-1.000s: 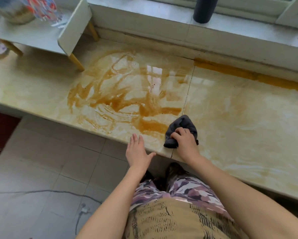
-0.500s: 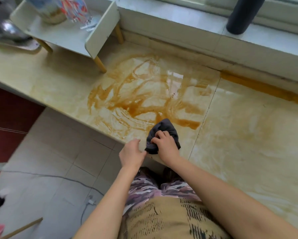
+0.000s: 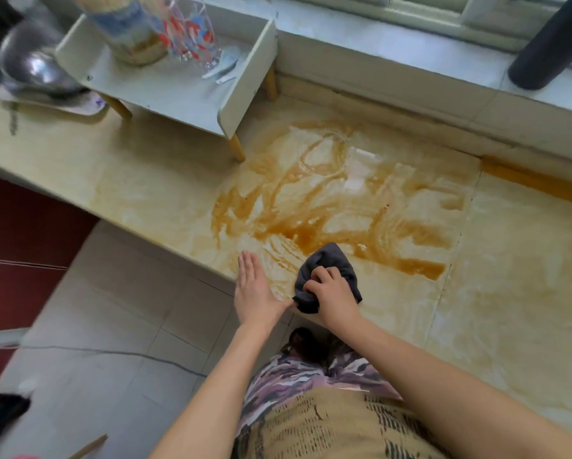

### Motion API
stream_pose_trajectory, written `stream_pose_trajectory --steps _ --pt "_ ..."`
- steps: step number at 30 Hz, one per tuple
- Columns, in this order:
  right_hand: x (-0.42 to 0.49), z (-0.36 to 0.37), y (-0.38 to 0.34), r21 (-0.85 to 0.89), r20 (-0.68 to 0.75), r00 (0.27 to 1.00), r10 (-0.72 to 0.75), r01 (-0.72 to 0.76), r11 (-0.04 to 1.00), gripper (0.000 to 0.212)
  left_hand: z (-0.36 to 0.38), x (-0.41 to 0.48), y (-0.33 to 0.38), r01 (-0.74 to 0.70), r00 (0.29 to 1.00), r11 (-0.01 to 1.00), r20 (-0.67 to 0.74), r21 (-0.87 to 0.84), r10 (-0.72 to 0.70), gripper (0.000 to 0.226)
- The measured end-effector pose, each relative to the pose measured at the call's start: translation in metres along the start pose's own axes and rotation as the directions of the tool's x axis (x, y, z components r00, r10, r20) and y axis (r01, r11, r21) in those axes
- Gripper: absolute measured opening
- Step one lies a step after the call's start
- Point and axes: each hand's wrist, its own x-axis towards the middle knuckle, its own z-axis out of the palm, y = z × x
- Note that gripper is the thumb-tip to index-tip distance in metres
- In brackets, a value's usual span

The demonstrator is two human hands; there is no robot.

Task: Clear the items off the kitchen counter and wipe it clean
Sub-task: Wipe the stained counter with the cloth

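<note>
Half the cloth (image 3: 331, 258) under right hand (image 3: 335, 293)

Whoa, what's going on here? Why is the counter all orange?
A person is wiping a spill. Their right hand grips a dark grey cloth near the front edge of the counter, and the left hand rests flat beside it. Orange-brown smears cover the counter beyond the cloth, so it isn't clean yet.

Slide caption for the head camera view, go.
Right hand grips grey cloth by brown spill on counter; left hand flat at its edge.
</note>
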Motion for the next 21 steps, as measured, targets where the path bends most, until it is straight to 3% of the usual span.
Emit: stream_pose_trajectory --steps 4,11,21 --pt "0.008 0.001 -0.001 0.0 0.06 0.998 -0.028 0.028 1.0 0.03 -0.004 0.006 0.0 -0.018 0.999 1.0 0.035 0.023 0.018 0.133" --pt "0.021 0.012 -0.008 0.06 0.039 0.997 -0.073 0.071 0.996 0.021 -0.018 0.022 -0.001 -0.011 0.996 0.995 0.089 0.103 0.002 0.135" --pt "0.069 0.028 -0.069 0.134 -0.02 1.0 -0.001 0.004 0.991 0.027 -0.052 0.088 -0.053 -0.158 0.981 0.967 0.145 0.201 0.13 0.146"
